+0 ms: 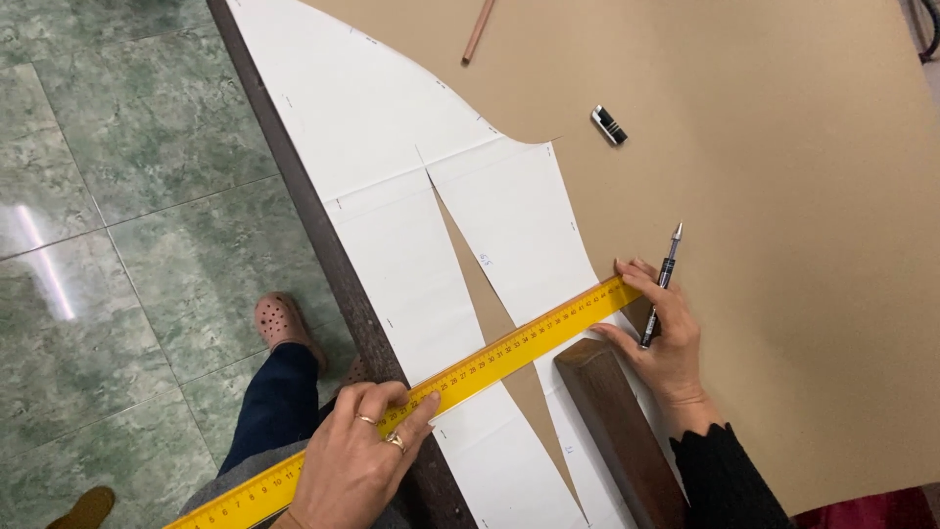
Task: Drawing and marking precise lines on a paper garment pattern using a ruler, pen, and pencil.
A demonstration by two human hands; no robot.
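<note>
Fingers (638, 277) flat on yellow ruler (509, 350)

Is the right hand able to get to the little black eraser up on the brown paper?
Probably yes: bare brown paper lies between the right hand and the small black eraser, though that hand holds a pen.

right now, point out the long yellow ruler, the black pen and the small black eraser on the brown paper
long yellow ruler (509, 344), head view, middle of its printed face
black pen (662, 281), head view, barrel above the right hand's fingers
small black eraser (608, 124), head view, centre of its body
</note>
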